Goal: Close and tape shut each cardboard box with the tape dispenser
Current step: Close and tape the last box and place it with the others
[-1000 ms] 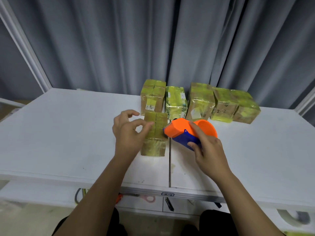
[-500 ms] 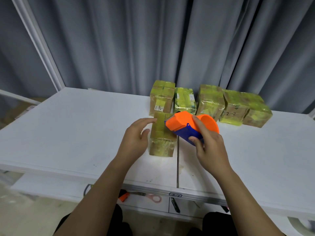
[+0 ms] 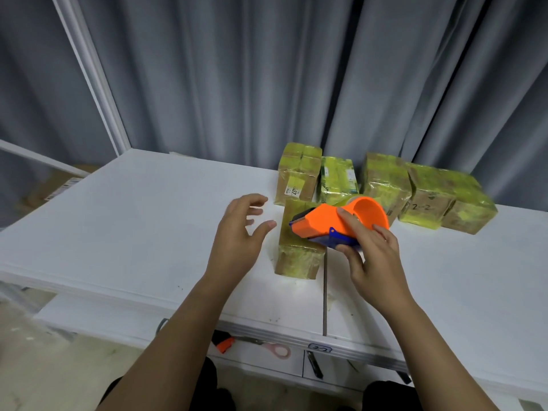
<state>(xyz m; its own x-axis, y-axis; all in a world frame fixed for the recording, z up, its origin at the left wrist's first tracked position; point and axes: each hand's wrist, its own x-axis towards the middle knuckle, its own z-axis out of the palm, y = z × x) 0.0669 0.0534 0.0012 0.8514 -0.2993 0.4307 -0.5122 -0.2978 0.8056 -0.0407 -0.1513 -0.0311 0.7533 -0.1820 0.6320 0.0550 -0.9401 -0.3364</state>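
A small cardboard box (image 3: 298, 258) wrapped in yellowish tape stands on the white table (image 3: 133, 232), near its middle seam. My right hand (image 3: 370, 259) grips the orange and blue tape dispenser (image 3: 341, 222), whose blade end lies over the box's top. My left hand (image 3: 240, 235) hovers just left of the box with fingers spread, apart from it. The dispenser hides part of the box's top.
Several taped boxes (image 3: 385, 185) stand in a row at the table's back edge, against a grey curtain. Scissors (image 3: 267, 347) and an orange tool lie on a lower shelf under the front edge. A cardboard carton sits on the floor at far left.
My left hand has let go of the box and drawn back to the left with fingers spread. The dispenser has moved left over the box top.
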